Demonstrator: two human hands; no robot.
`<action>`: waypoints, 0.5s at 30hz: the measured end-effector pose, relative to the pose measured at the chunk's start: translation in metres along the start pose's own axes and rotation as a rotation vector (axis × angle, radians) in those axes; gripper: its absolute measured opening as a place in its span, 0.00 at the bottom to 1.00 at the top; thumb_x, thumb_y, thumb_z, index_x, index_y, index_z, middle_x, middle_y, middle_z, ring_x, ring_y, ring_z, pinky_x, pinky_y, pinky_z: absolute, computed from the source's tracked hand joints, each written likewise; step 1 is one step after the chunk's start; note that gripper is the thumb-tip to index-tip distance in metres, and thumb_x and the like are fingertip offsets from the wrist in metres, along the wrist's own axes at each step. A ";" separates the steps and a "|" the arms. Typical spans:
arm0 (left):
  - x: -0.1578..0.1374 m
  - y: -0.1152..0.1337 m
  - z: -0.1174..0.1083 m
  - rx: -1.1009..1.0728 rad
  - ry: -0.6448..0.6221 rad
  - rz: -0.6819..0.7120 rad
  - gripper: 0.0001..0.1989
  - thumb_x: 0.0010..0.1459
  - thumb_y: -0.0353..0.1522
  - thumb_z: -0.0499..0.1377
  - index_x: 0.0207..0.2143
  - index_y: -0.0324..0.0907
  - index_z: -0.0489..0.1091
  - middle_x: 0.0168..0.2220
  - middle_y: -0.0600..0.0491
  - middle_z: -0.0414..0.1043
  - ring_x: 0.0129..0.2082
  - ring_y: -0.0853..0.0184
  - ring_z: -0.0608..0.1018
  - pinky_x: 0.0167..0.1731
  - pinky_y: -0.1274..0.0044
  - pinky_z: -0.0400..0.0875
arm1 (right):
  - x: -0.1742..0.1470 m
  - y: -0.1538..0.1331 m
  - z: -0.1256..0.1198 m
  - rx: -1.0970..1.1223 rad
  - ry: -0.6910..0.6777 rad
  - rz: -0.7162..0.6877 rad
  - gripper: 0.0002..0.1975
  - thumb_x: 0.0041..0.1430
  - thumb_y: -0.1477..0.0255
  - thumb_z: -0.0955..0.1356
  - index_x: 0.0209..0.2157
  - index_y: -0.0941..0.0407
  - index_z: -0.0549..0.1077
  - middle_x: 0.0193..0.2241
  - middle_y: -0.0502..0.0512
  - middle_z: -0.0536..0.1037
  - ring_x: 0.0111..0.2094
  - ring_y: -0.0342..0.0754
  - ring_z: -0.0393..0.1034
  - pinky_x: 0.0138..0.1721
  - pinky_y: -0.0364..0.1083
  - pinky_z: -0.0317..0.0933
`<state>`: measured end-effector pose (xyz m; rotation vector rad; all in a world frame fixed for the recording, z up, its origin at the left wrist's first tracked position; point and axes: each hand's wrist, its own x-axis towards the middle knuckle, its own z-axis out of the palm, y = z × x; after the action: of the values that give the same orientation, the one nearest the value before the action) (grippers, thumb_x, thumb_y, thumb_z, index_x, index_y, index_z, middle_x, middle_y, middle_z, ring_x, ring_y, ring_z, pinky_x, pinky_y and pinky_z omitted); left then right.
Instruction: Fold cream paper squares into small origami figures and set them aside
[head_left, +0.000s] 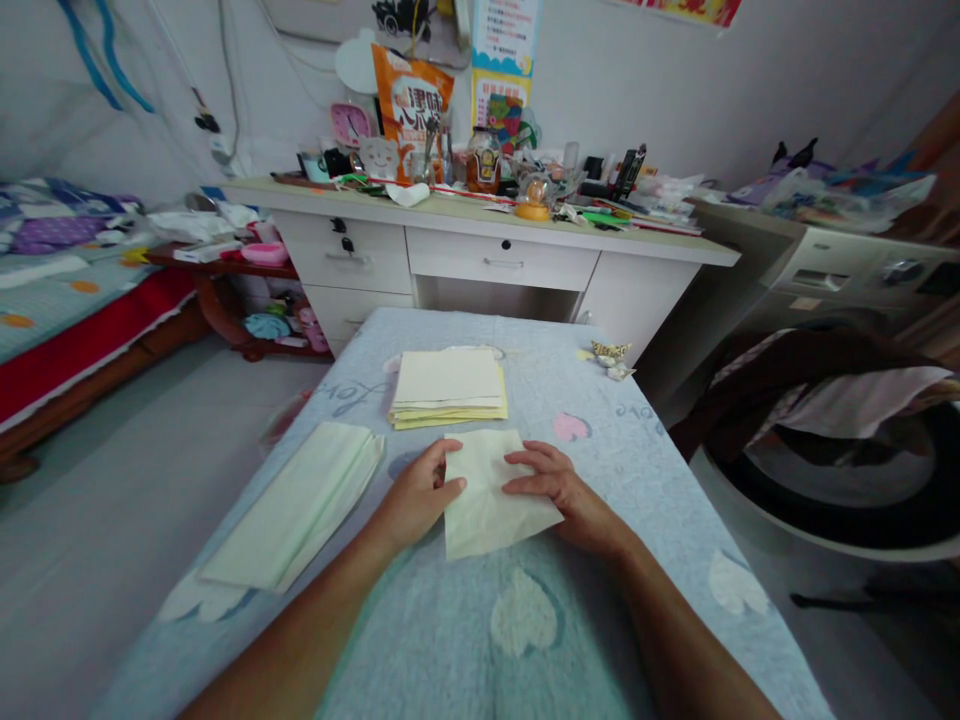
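Note:
A small, thin, pale cream sheet of paper [487, 515] is held just above the cloth-covered table, between my two hands. My left hand [420, 495] grips its left edge, thumb on top and the other fingers partly behind it. From the right side, my right hand [566, 495] holds the sheet with its fingers lying across the upper face; the thumb is hidden. Beyond the hands lies a stack of cream and yellow paper [448, 380]. To the left rests a longer folded bundle of pale greenish paper [296, 510].
The table wears a light blue cloth [645, 600] with heart prints. A small patterned item [611, 355] sits near its far right corner. Behind stands a cluttered white desk [502, 260]. A washing machine [840, 270] stands at right, a bed [75, 310] at left.

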<state>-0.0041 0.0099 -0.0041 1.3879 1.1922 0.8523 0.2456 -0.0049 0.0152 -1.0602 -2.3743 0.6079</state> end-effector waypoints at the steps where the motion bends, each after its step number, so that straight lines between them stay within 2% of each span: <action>1: 0.000 -0.001 -0.002 0.088 0.014 0.034 0.23 0.52 0.34 0.58 0.51 0.41 0.62 0.34 0.54 0.72 0.30 0.68 0.75 0.32 0.76 0.69 | -0.001 0.000 -0.001 0.024 -0.005 -0.010 0.15 0.54 0.68 0.72 0.45 0.49 0.76 0.55 0.57 0.70 0.61 0.57 0.52 0.59 0.59 0.48; 3: 0.000 0.000 -0.007 0.281 0.083 0.105 0.19 0.54 0.34 0.56 0.49 0.40 0.66 0.34 0.53 0.70 0.28 0.68 0.73 0.32 0.75 0.69 | -0.002 0.000 -0.002 0.076 -0.003 -0.034 0.15 0.55 0.68 0.71 0.46 0.50 0.75 0.53 0.57 0.72 0.60 0.56 0.55 0.59 0.59 0.49; 5: -0.001 0.004 -0.012 0.448 0.160 0.182 0.18 0.52 0.30 0.54 0.46 0.41 0.69 0.40 0.50 0.69 0.34 0.66 0.74 0.38 0.73 0.70 | -0.001 0.000 -0.002 0.117 0.010 -0.065 0.14 0.58 0.68 0.68 0.47 0.51 0.75 0.50 0.57 0.74 0.57 0.54 0.61 0.57 0.57 0.52; 6: -0.002 0.007 -0.015 0.483 0.151 0.221 0.20 0.50 0.27 0.52 0.46 0.41 0.69 0.44 0.49 0.68 0.38 0.65 0.74 0.42 0.72 0.70 | -0.001 0.000 -0.002 0.131 0.016 -0.079 0.13 0.60 0.69 0.67 0.47 0.51 0.74 0.48 0.57 0.75 0.54 0.53 0.64 0.56 0.56 0.54; 8: -0.004 0.013 -0.021 0.459 0.050 0.274 0.25 0.44 0.22 0.50 0.46 0.43 0.69 0.49 0.50 0.67 0.49 0.63 0.71 0.51 0.70 0.66 | 0.001 -0.002 -0.001 0.146 0.029 -0.090 0.12 0.62 0.71 0.64 0.46 0.52 0.75 0.45 0.57 0.77 0.50 0.50 0.68 0.54 0.53 0.57; 10: -0.009 0.018 -0.027 0.398 -0.117 0.263 0.30 0.41 0.21 0.49 0.49 0.44 0.67 0.53 0.51 0.66 0.56 0.62 0.67 0.57 0.68 0.60 | 0.003 -0.003 0.000 0.164 0.045 -0.067 0.12 0.64 0.71 0.63 0.45 0.53 0.75 0.42 0.56 0.78 0.47 0.48 0.70 0.51 0.50 0.59; 13: -0.016 0.025 -0.032 0.370 -0.446 0.206 0.38 0.41 0.21 0.53 0.59 0.45 0.58 0.59 0.52 0.62 0.60 0.62 0.63 0.61 0.69 0.54 | 0.003 -0.005 0.001 0.206 0.062 0.014 0.12 0.66 0.69 0.61 0.42 0.54 0.76 0.40 0.55 0.79 0.44 0.47 0.71 0.48 0.47 0.61; 15: -0.019 0.027 -0.031 0.386 -0.495 0.212 0.39 0.42 0.24 0.59 0.60 0.44 0.57 0.60 0.50 0.61 0.61 0.60 0.63 0.61 0.69 0.55 | 0.003 -0.007 0.000 0.224 0.059 0.063 0.14 0.66 0.67 0.60 0.38 0.55 0.76 0.37 0.55 0.78 0.41 0.47 0.71 0.46 0.46 0.61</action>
<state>-0.0326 0.0017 0.0305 1.9297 0.8566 0.3841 0.2404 -0.0069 0.0194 -1.0409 -2.1692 0.8319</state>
